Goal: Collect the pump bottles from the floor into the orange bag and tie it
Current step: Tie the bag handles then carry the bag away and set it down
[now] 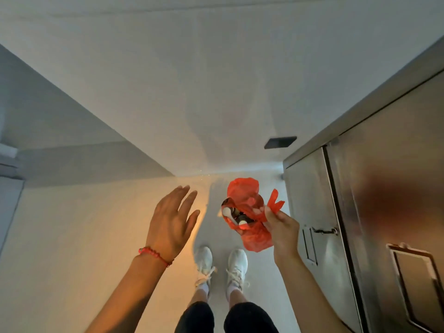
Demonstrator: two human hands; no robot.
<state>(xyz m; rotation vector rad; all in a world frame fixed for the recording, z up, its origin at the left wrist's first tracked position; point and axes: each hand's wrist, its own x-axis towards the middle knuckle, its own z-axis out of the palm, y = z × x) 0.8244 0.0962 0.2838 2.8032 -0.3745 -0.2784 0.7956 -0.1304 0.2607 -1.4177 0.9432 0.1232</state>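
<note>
The orange bag hangs in the air in front of me, above the floor, its mouth gaping toward me. Inside it I see pump bottles, one with a white cap and dark ones beside it. My right hand pinches the bag's right edge and one handle strip, which sticks up past my fingers. My left hand is raised to the left of the bag, palm down, fingers spread, holding nothing and not touching the bag. No bottles are visible on the floor.
A stainless steel cabinet with latched doors stands close on the right. A white wall rises ahead, with a dark rectangular vent in it. My white shoes stand on the pale floor below the bag.
</note>
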